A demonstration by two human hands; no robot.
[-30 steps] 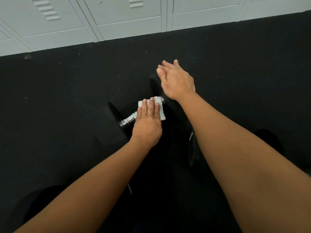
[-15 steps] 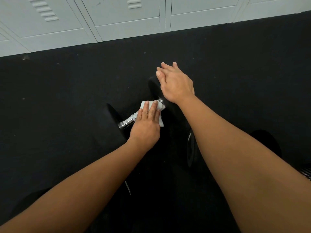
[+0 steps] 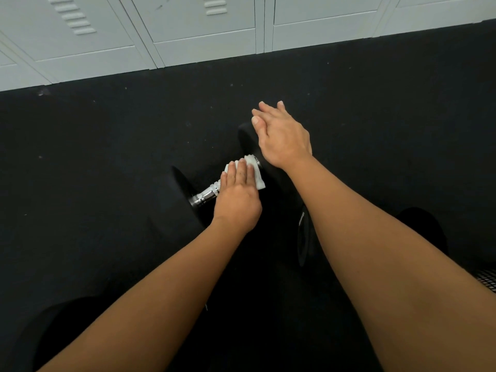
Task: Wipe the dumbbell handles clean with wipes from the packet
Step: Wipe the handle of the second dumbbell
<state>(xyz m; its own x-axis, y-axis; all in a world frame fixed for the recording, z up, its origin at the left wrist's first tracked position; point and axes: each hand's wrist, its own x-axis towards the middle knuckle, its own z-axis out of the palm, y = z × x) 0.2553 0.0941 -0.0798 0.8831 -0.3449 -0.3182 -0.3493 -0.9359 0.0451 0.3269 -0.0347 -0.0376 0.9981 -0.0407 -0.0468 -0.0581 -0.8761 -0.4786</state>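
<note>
- A black dumbbell (image 3: 185, 200) lies on the dark floor (image 3: 107, 146), set at a slant, its near head to the left and its far head up and to the right.
- Its chrome handle (image 3: 205, 196) shows only as a short ribbed stretch beside the near head; the rest is covered.
- A white wipe (image 3: 256, 174) is draped over the handle's far part, close to the far head, with one corner hanging down toward the person.
- The left hand (image 3: 237, 196) lies palm down on the wipe and presses it to the handle. Its fingers (image 3: 243, 171) are straight and close together, so the grip is apart and not wrapped round the bar; the thumb is out of sight.
- The right hand (image 3: 284, 138) lies palm down over the far head of the dumbbell and seems to rest on it. Its fingers are straight and together, pointing up and to the left; this grip is apart too and holds nothing.
- Both forearms are bare and reach in from the bottom edge.
- Under the right forearm the round face of a second black weight (image 3: 302, 238) shows, with faint pale lettering too small to read.
- Pale grey lockers (image 3: 188, 30) with vent slots run along the far edge of the floor.
- Small light specks dot the floor.
</note>
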